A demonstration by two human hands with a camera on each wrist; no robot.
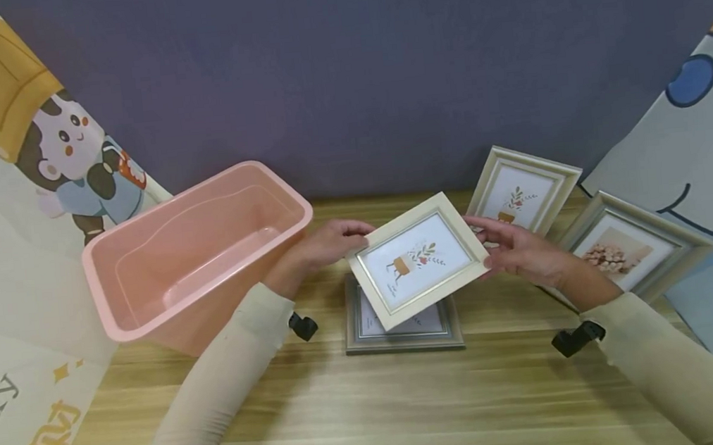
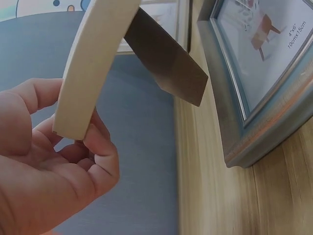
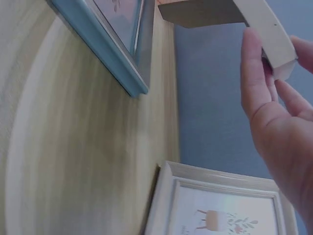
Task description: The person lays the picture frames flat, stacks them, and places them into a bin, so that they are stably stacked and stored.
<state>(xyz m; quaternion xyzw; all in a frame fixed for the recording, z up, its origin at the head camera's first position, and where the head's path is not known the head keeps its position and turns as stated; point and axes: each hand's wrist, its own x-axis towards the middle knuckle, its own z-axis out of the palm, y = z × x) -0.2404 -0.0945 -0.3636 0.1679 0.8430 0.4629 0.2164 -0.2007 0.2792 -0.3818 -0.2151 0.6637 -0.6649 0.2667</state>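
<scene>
From my end, the wood-grain tabletop (image 1: 379, 411) carries everything: a deep pink plastic tub (image 1: 194, 328) fills its rear left corner, and toward the rear right corner stand a silver-grey picture frame (image 1: 632, 248) with a flower print and a champagne-coloured picture frame (image 1: 519, 194). Around the middle, nearer the rear edge than the front, a grey rectangular picture frame (image 1: 405, 340) lies face up, and above it, tilted, hangs the cream rectangular picture frame (image 1: 419, 259) I'm minding. I judge that one light and stiff, its smooth moulding a bit slippery, the clear front possibly breakable, so I'd take it by the border at opposite sides, off the pane and off the brown hinged stand leg (image 2: 168, 61) sticking out behind, which could bend or fold. My left hand (image 1: 329, 244) pinches the left corner, thumb in front and fingers behind; my right hand (image 1: 525, 254) grasps the right edge, fingers extended along the back and thumb at the lower right corner.
</scene>
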